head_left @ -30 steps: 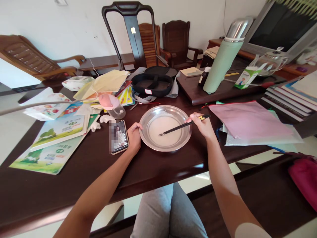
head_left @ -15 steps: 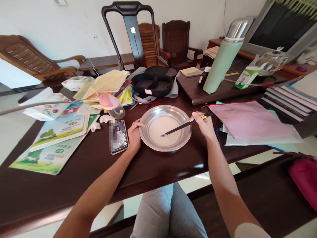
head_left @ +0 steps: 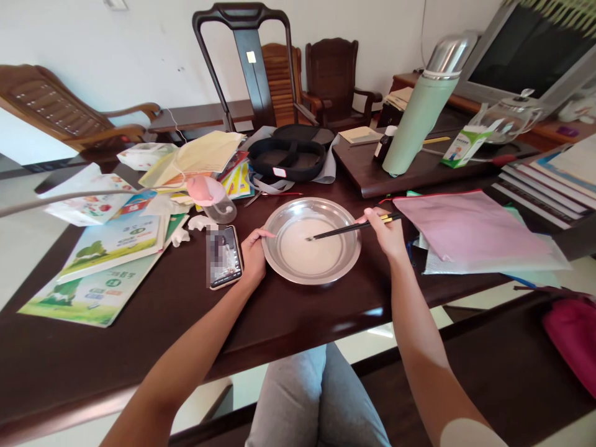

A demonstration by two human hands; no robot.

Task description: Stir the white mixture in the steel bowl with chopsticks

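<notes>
A round stainless steel basin (head_left: 344, 267) stands on the dark wooden table, with a milky white liquid (head_left: 311, 251) spread over its bottom. My left hand (head_left: 254, 254) grips the basin's left rim, thumb on top and the other fingers partly hidden below. In my right hand (head_left: 384, 233), at the basin's right edge, is a pair of black chopsticks (head_left: 342, 230) with gold bands, closed in my fingers. They slant down leftward, and their tips are in the liquid near its middle. A phone (head_left: 226, 256) with a lit screen lies just left of my left hand.
Workbooks (head_left: 112, 248), crumpled tissues and a pink-topped bottle (head_left: 209, 197) crowd the left. Behind the basin sits an open black case (head_left: 288, 155). A green thermos (head_left: 421, 118) stands on a raised board; a pink pouch (head_left: 470, 223) lies to the right.
The chopstick tips have swept away from me and slightly right through the liquid, and the chopsticks now lie flatter. My left hand stays on the rim.
</notes>
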